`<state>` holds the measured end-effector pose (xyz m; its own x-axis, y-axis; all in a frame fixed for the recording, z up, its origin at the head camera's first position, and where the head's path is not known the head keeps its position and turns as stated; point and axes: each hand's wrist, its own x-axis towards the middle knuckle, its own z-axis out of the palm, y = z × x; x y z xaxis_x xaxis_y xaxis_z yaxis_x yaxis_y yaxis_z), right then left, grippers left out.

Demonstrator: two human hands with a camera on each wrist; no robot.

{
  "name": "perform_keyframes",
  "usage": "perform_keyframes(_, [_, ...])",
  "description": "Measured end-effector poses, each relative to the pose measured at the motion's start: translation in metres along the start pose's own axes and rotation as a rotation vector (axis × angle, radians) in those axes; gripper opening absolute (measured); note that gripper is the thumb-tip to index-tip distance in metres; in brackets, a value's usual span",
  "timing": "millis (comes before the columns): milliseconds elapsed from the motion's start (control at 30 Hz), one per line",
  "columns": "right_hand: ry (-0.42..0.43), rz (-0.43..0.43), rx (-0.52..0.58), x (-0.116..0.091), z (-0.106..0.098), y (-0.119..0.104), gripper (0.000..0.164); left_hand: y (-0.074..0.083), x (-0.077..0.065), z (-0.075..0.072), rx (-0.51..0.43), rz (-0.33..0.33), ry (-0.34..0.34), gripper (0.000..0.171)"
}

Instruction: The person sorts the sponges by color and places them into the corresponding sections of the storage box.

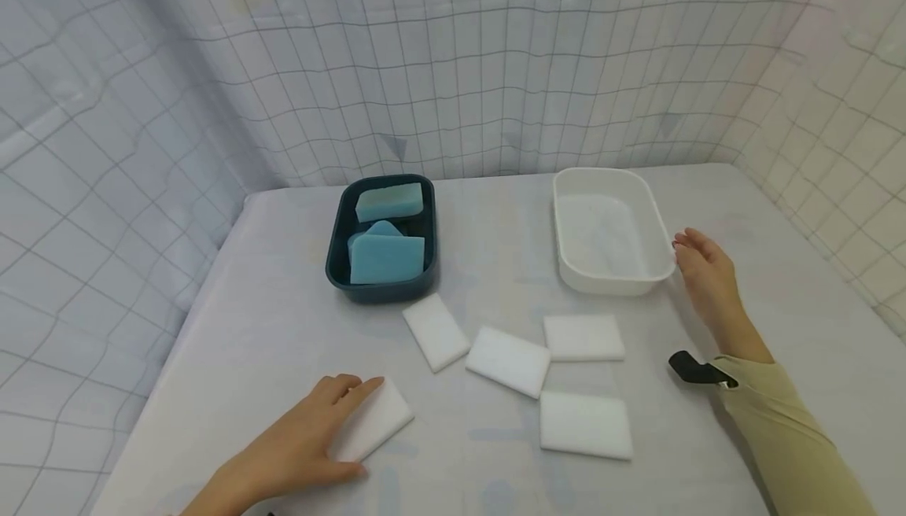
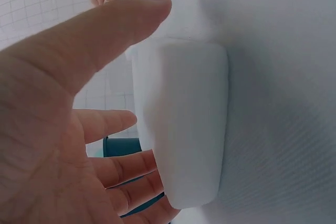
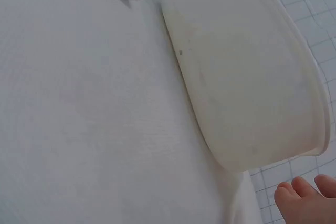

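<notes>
My left hand [image 1: 297, 445] reaches over a white sponge block [image 1: 375, 425] lying on the table, thumb and fingers spread around it. In the left wrist view the thumb stands apart from the white block [image 2: 194, 124], while some fingertips are right at its far side. My right hand [image 1: 708, 280] is beside the right wall of a white plastic tub [image 1: 616, 286], fingers loosely bent and holding nothing. The right wrist view has the fingertips [image 3: 299, 187] just below the tub's wall [image 3: 247, 77].
Several more white blocks lie mid-table, including one [image 1: 435, 333] near a dark teal tub [image 1: 382, 293] and another [image 1: 586, 425] toward the front. Blue sponge pieces [image 1: 388, 260] sit in the teal tub. Grid-patterned cloth [image 1: 481, 68] surrounds the back and sides.
</notes>
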<state>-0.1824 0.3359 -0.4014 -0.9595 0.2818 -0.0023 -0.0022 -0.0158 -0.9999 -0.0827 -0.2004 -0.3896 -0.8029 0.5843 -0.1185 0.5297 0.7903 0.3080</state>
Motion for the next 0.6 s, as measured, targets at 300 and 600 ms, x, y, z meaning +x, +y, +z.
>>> perform_keyframes(300, [-0.147,0.133,0.226,0.002,0.006,0.014,0.073,0.002,0.0,0.003,-0.017,-0.006,0.012,0.085])
perform_keyframes(600, [-0.18,0.119,0.063,0.003,0.017,0.021,0.068,0.003,-0.001,0.005,-0.01,-0.018,0.022,0.082])
